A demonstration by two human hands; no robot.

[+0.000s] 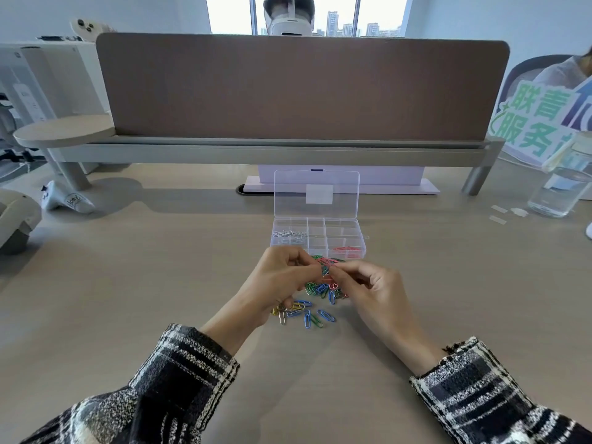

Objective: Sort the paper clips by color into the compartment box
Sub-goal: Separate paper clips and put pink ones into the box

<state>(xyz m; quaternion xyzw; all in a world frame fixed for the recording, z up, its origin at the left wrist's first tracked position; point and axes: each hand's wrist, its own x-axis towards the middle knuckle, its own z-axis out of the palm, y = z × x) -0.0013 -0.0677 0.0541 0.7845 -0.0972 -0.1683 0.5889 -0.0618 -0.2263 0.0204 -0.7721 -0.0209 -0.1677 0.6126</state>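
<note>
**Colours on the desk**

Loose paper clips (315, 299) mix blue, green, pink, yellow and silver; the clear compartment box (317, 236) holds silver clips (290, 234) and red clips (347, 250); sleeves (179, 376) are black-and-white plaid; the desk (128, 283) is beige; the divider panel (301, 88) is brown.

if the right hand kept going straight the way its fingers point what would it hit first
Most likely the left hand: the right hand points up-left, fingertips nearly meeting the left's over the paper clips. Depth is unclear, so contact cannot be told.

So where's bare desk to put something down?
Wide bare desk left of the hands, between controller and sleeve; also right, between box and glass. Crowded: clip pile under both hands, against the box.
</note>
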